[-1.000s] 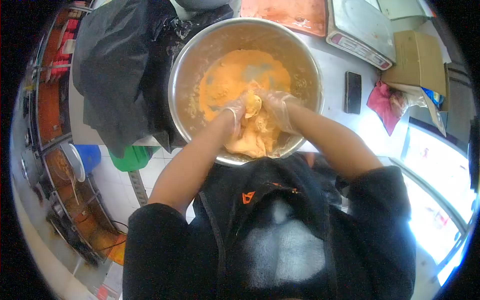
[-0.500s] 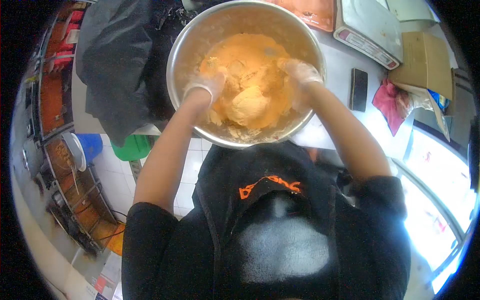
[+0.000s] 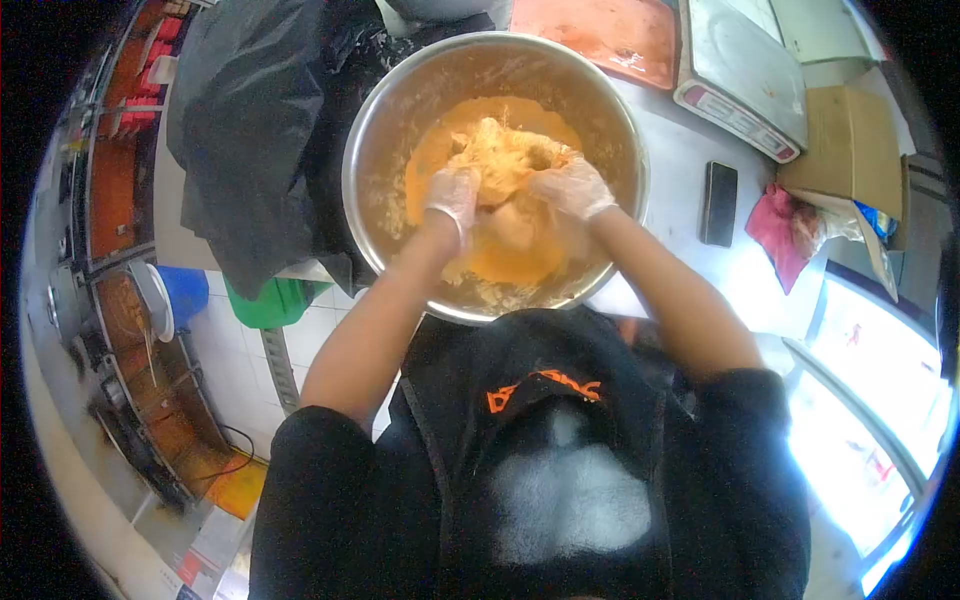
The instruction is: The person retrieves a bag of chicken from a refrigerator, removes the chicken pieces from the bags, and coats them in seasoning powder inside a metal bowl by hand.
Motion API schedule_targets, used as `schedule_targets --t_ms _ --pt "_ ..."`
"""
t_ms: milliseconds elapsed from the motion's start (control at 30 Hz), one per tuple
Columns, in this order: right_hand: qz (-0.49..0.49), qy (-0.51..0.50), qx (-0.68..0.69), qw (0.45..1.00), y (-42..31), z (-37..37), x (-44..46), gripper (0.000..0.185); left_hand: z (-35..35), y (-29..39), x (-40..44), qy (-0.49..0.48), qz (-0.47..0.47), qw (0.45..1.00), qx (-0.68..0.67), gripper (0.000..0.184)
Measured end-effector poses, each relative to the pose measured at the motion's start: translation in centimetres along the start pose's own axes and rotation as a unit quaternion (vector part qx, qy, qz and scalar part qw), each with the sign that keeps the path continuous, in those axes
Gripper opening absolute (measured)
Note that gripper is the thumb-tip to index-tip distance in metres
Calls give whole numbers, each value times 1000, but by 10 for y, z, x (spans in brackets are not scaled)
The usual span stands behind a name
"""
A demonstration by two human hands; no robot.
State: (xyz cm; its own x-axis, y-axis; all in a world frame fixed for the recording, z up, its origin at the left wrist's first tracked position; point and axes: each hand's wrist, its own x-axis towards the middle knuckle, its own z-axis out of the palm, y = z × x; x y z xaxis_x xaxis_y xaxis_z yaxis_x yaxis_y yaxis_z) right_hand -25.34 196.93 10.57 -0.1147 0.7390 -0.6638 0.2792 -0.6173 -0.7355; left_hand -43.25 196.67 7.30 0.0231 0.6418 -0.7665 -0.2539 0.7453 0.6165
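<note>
A large steel bowl holds orange powder and pieces coated with it. My left hand, in a clear plastic glove, grips the left side of a lumpy coated piece. On the right side of that piece, my right hand, gloved too, has its fingers closed on the edge. The piece is raised a little over the powder, between both hands. Beneath it, nearer my body, another pale coated piece lies in the bowl.
Right of the bowl lie a phone and a pink cloth. Behind stand an orange tray, a scale and a cardboard box. Black plastic covers the left side; a green bin is below.
My hands were apart at the bowl's sides half a second ago. They have come together and lifted a coated piece between them.
</note>
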Motion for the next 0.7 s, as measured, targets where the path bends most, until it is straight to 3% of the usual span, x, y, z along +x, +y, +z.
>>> schedule_targets --t_ms 33,100,133,167,200,267,367,467,500,567,600,667,700 --pt "8 -35 45 998 3 -9 0 43 -10 1 6 38 18 998 44 39" --pt "-149 -38 -24 988 9 -26 3 42 -39 8 23 116 58 983 131 39" --pt "-299 37 -151 942 9 -33 22 39 -53 15 28 155 77 970 173 40" --pt "-437 111 -269 851 10 -37 36 36 -63 20 35 194 97 952 215 40" --pt "-329 132 -199 914 -5 -28 35 36 -61 31 34 164 72 965 193 47" --pt "-98 175 -25 979 -26 -16 52 37 -50 48 35 131 30 979 152 54" --pt "-52 166 10 985 54 -20 197 41 -11 61 42 106 -19 989 98 58" --pt "31 11 64 997 -22 27 138 42 -16 81 58 76 -18 994 82 61" --pt "-95 -18 -180 979 -25 34 130 43 -24 83 66 50 -15 995 90 62" --pt "-197 -56 -404 892 -14 42 108 44 -40 62 74 -2 -36 993 109 65" --pt "-172 -80 -328 926 -10 35 98 44 -44 51 77 -33 -46 992 116 66" --pt "-141 -103 -253 952 -7 15 81 45 -30 76 34 -57 -81 946 310 65" --pt "-226 -95 -304 920 -4 4 71 45 -28 78 22 -60 -87 946 307 65"
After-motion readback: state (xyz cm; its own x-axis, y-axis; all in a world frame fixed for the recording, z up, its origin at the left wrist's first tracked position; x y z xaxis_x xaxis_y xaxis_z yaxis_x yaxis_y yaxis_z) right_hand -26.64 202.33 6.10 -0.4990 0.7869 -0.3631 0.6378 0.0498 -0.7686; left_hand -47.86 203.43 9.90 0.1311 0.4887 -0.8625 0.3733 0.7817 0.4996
